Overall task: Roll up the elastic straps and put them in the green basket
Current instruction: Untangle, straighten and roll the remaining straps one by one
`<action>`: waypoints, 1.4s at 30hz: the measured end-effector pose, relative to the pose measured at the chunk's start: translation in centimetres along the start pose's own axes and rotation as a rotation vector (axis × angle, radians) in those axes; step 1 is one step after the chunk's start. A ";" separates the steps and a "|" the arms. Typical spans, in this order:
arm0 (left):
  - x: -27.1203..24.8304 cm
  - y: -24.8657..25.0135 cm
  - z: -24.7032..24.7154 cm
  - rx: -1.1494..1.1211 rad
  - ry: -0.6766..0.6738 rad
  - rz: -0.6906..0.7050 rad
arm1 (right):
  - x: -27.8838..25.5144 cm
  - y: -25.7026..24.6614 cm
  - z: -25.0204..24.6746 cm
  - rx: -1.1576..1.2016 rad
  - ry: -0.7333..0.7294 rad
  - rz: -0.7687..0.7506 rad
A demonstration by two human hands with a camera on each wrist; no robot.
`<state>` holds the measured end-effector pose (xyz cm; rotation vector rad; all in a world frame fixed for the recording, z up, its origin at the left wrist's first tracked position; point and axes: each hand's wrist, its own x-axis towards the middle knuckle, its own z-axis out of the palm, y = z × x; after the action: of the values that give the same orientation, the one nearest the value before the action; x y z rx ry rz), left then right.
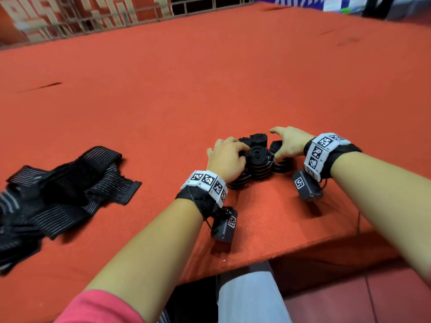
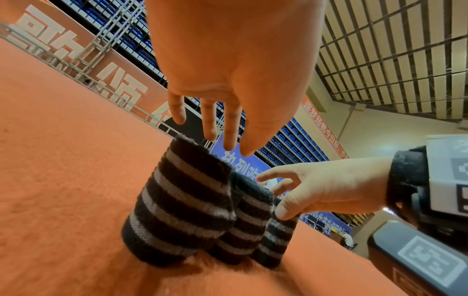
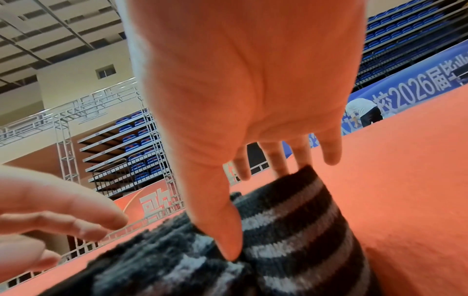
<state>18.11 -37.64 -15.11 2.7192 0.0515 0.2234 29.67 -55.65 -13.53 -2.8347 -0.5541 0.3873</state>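
Observation:
Several rolled black-and-grey striped straps (image 1: 258, 157) stand upright in a tight cluster on the red table (image 1: 210, 78). My left hand (image 1: 227, 157) is at the cluster's left side; its straight fingers (image 2: 229, 130) hang over the top rim of the nearest roll (image 2: 182, 200) and touch it. My right hand (image 1: 289, 143) is at the right side. Its thumb (image 2: 286, 212) presses the near side of the rightmost roll (image 3: 291, 220), and its fingers (image 3: 277, 160) reach over the far side. No green basket is in view.
A loose pile of unrolled striped straps (image 1: 63, 197) lies at the left of the table. The table's front edge (image 1: 303, 249) runs just below my wrists. A metal railing (image 1: 105, 17) borders the far side.

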 end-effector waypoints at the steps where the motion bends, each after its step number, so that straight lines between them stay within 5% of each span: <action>1: -0.1 -0.1 -0.4 -0.012 0.003 -0.011 | -0.5 -0.3 -0.3 -0.007 0.024 0.002; 11: -5.3 -4.1 -5.9 -0.018 0.051 -0.146 | -3.5 -9.8 -1.6 0.042 0.156 -0.179; 30: -19.1 -25.0 -19.7 0.120 0.203 -0.605 | -5.5 -38.6 7.5 0.043 -0.063 -0.590; 42: -17.9 -32.5 -17.8 0.055 0.084 -0.647 | 2.5 -43.0 16.3 -0.083 -0.252 -0.444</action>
<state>-2.61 -2.08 -14.79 2.5814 0.9490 0.1410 12.66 -13.10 -17.86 -2.6429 -1.2424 0.6462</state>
